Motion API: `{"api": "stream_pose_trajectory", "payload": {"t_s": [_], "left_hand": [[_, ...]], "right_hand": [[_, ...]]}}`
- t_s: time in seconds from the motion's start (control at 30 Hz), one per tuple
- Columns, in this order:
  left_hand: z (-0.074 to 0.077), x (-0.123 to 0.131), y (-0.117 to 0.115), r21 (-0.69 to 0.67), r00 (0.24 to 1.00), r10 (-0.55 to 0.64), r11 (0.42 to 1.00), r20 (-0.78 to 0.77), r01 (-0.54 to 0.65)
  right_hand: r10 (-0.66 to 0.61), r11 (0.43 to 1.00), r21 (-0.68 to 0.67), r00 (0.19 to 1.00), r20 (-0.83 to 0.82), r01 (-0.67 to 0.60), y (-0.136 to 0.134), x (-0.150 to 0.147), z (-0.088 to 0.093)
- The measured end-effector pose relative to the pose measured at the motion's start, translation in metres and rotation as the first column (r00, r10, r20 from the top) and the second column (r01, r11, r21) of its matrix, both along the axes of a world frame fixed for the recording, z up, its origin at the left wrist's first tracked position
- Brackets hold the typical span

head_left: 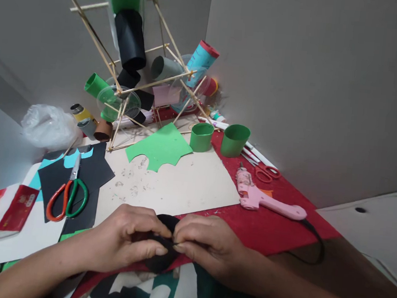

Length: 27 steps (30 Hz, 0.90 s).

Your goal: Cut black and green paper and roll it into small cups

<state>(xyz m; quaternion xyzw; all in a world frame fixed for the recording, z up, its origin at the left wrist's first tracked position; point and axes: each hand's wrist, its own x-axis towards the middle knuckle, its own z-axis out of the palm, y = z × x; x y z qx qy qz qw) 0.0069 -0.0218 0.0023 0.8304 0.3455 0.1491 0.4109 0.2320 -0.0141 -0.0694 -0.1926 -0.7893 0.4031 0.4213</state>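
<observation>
Both hands [124, 237] [209, 242] pinch a curled black piece [159, 260], its visible long axis pointing forward.

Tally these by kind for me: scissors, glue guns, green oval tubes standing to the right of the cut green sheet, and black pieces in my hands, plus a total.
Scissors: 2, the orange-and-green-handled scissors and the red-handled scissors
Pink glue gun: 1
Green oval tubes: 2
Black piece in the left hand and right hand: 1
Total: 6
</observation>
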Motion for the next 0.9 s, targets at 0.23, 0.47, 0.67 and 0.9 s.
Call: {"api": "stream_pose_trajectory", "payload": {"t_s": [0.23,0.47,0.67,0.9], "left_hand": [[-0.004,-0.006,0.004,-0.055,0.991,0.126,0.99,-0.039,-0.128],[-0.003,0.001,0.004,-0.143,0.981,0.183,0.971,-0.061,-0.19],[-0.001,0.007,0.0,-0.201,0.98,0.195,0.959,-0.036,-0.198],[0.002,0.007,-0.003,-0.266,0.983,0.185,0.947,-0.011,-0.181]], "right_hand": [[0.007,0.967,-0.256,1.0,0.004,-0.006,0.002,0.006,0.003],[-0.086,0.969,-0.235,0.996,-0.01,0.081,-0.002,-0.001,0.003],[-0.15,0.989,0.015,0.987,0.051,0.149,-0.004,-0.003,0.007],[-0.17,0.967,0.201,0.983,0.063,0.155,-0.008,-0.002,-0.003]]}}
